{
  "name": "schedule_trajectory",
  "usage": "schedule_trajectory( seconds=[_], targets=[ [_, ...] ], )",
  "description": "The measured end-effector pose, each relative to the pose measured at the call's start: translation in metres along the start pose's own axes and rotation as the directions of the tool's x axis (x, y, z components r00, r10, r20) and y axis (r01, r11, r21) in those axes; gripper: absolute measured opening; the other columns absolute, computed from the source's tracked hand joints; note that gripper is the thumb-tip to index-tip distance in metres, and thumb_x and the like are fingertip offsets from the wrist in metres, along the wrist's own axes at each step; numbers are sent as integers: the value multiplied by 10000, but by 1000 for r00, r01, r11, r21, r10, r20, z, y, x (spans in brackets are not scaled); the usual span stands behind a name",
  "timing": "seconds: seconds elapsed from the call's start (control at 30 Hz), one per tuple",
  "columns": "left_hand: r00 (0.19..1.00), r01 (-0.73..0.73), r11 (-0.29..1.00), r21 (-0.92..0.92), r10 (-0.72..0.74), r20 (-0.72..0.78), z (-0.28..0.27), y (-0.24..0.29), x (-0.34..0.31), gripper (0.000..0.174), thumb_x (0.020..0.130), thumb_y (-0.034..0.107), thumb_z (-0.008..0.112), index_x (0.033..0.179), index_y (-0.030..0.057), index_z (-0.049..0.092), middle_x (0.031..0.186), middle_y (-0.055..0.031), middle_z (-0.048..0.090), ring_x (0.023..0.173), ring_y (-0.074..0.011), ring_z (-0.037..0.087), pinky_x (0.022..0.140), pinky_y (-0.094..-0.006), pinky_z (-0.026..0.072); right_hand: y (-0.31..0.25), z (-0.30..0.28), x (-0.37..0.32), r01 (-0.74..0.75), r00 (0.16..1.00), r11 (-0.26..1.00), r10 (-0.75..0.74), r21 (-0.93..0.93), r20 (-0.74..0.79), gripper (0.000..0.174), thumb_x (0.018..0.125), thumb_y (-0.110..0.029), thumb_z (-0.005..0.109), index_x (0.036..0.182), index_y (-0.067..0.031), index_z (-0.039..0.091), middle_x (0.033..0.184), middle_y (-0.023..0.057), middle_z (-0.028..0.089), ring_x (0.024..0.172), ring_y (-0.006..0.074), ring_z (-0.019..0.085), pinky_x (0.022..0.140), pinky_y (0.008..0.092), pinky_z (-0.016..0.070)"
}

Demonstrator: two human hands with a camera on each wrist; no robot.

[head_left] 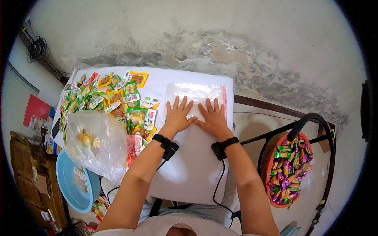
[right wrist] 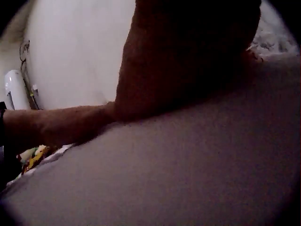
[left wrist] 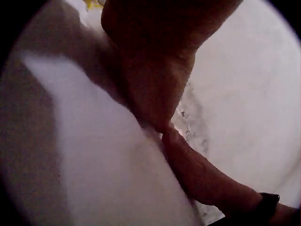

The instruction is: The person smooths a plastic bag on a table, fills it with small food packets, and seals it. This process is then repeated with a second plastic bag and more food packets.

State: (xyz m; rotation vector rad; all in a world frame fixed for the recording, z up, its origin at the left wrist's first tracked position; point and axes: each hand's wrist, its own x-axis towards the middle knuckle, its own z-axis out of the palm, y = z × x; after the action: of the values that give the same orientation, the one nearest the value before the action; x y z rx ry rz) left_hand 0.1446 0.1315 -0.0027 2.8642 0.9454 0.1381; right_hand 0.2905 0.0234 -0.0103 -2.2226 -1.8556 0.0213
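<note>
Both hands lie flat with spread fingers on a clear plastic bag (head_left: 193, 89) with a red strip along its right edge. The left hand (head_left: 179, 116) rests on the bag's lower left part, and the right hand (head_left: 214, 120) on its lower right. Their thumbs point toward each other and come together at the bag's near edge. In the left wrist view, the left hand (left wrist: 160, 61) looms dark at the top, with the right hand (left wrist: 202, 172) below it. The right wrist view has the right hand (right wrist: 183, 61) low over the white cloth, its fingers hidden.
Several packaged snacks (head_left: 138, 117) are heaped on the table's left side. A translucent bag (head_left: 96, 137) with a few packs inside sits before them. A blue basin (head_left: 65, 173) stands lower left. At right, a red basket (head_left: 267, 169) holds wrapped candies (head_left: 289, 173) beside a black metal frame (head_left: 330, 157).
</note>
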Motion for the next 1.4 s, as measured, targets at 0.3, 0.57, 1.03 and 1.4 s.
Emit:
schedule_trajectory(
  seconds=[0.3,0.57,1.03,1.4],
  targets=[
    [1000,21,999,-46,-22,-9,2,-17,-6,731,784,589,548,1381,200,384,1482,-107,246,1377,-347,151,1020,-648,157,-2,-4,-1,-32,999,999,32,7,38,727,784,-592,538,1373,-190,395,1467,179,241,1352,435,147,1046,611,155],
    [992,78,992,-99,-87,-90,6,-14,-19,744,831,552,506,1385,86,335,1472,-177,218,1373,-365,146,1040,-630,133,-9,-10,5,-62,986,996,72,-71,149,766,803,-608,501,1411,-175,325,1490,179,180,1371,419,93,1061,614,81],
    [728,-140,755,-640,-359,-584,-97,-28,-309,159,775,13,620,934,26,607,909,-132,607,833,-312,579,730,-361,479,-124,-58,-39,227,972,885,-182,407,-145,510,834,-228,616,1276,-22,468,1294,191,486,1227,370,422,1025,461,318],
    [466,364,513,-778,-823,-325,-75,-214,-229,208,822,153,569,992,37,601,963,-154,637,911,-303,607,802,-365,468,-302,-102,-65,606,789,675,-443,420,-426,558,753,-147,679,1257,-48,461,1254,160,498,1115,355,485,947,426,381]
  ],
)
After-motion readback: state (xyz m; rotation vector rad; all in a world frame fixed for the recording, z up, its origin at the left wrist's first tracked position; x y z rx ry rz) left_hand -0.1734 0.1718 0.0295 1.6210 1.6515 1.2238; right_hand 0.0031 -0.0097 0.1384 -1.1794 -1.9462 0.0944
